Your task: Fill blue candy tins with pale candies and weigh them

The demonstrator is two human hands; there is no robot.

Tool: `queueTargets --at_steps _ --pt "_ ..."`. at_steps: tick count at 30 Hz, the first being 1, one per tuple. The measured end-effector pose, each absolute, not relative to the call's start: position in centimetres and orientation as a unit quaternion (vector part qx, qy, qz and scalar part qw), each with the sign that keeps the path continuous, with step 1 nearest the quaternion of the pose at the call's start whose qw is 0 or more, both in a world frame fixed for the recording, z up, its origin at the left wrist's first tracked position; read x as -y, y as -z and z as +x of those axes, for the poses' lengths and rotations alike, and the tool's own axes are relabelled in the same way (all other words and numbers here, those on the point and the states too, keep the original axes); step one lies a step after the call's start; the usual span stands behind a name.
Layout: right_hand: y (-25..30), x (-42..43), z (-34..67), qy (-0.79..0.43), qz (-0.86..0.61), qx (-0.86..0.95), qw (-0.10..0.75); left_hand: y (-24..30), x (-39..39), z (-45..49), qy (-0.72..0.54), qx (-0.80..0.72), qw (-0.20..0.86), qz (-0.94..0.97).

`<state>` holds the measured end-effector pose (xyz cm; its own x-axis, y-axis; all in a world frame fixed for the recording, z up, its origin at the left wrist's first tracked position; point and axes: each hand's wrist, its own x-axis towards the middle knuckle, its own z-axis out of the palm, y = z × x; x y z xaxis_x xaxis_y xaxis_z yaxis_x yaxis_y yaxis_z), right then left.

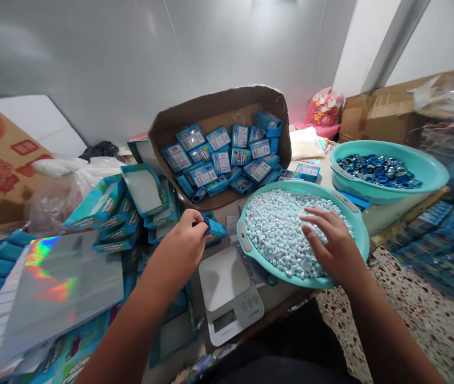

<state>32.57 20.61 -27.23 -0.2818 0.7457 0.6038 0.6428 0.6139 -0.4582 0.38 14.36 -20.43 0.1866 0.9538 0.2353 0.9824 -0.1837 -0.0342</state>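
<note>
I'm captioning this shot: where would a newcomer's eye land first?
Probably on the turquoise basin of pale pellets, right of centre, with the right hand over it. Behind it to the left, a cardboard box holds many blue packs. Left of the basin, the left hand grips a small blue container.

Pale blue pellets (278, 232), turquoise basin (362, 234)

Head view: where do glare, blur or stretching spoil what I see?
Head view, left: rainbow glare streaks the shiny sheet; head view, top: pale reflections on the grey wall; head view, right edge: the stacked blue packs are blurred and look stretched; head view, middle: left hand and right hand fairly clear, but any readout on the scale can't be made out.
</note>
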Motion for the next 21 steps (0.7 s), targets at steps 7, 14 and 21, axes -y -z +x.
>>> queueTargets --at_steps 7,14,21 --pt "27.0 -20.2 32.4 -0.02 -0.434 0.781 0.449 22.0 -11.8 2.9 0.066 0.598 0.037 -0.798" --pt "27.1 -20.4 32.5 0.028 -0.447 0.778 0.44 24.6 -12.2 2.5 0.088 0.611 -0.057 -0.785" --pt "25.2 -14.3 31.0 0.0 -0.287 0.792 0.539 22.4 -8.3 -0.5 0.288 0.67 0.007 -0.684"
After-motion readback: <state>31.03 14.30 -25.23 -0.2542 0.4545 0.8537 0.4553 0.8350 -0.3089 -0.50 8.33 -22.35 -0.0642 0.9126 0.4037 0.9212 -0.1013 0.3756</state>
